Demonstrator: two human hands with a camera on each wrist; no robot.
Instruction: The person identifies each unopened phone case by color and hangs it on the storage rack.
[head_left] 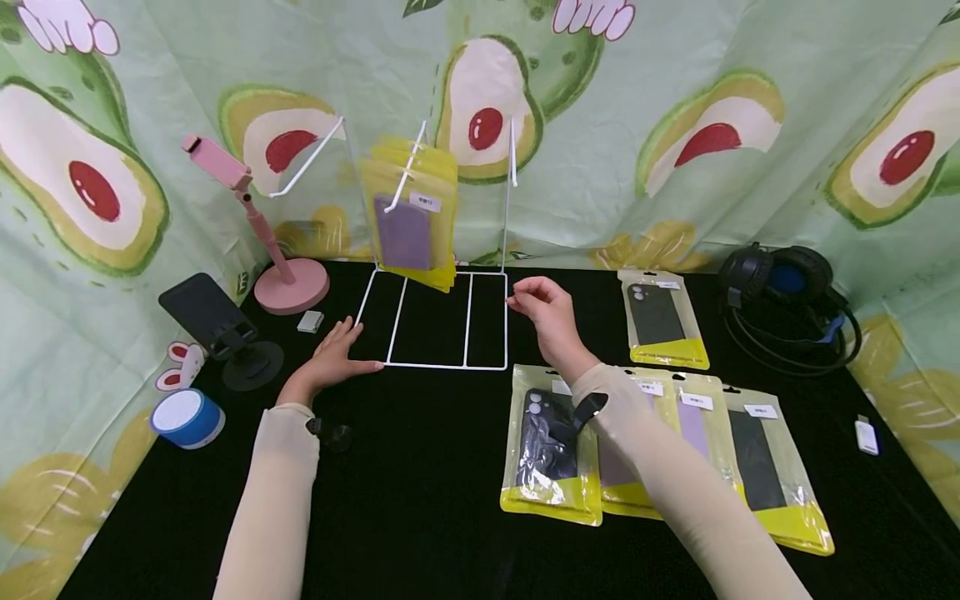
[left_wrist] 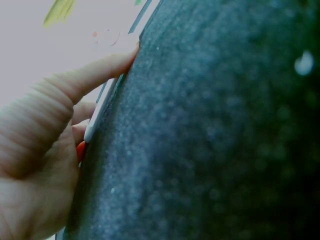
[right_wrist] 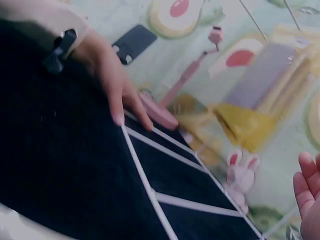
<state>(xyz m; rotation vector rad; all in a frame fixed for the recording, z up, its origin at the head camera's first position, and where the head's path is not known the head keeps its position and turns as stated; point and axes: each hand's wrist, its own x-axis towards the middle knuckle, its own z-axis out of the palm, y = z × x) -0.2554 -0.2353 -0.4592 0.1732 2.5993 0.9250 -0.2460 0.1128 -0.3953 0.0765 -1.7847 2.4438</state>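
A white wire display rack stands on the black cloth, its hooks reaching forward. On the middle hook hang several yellow-and-clear pouches; the front one shows a purple phone case. My left hand lies at the left side of the rack's base, fingers spread, thumb tip touching the front corner wire. Beside the base's right side is my right hand, raised with loosely bent fingers and holding nothing. Under my right forearm lies a row of packaged phone cases, partly covered by the sleeve.
Another packaged black case lies at the back right, near black headphones. A white USB stick sits far right. On the left are a pink stand, a black phone holder and a blue round container.
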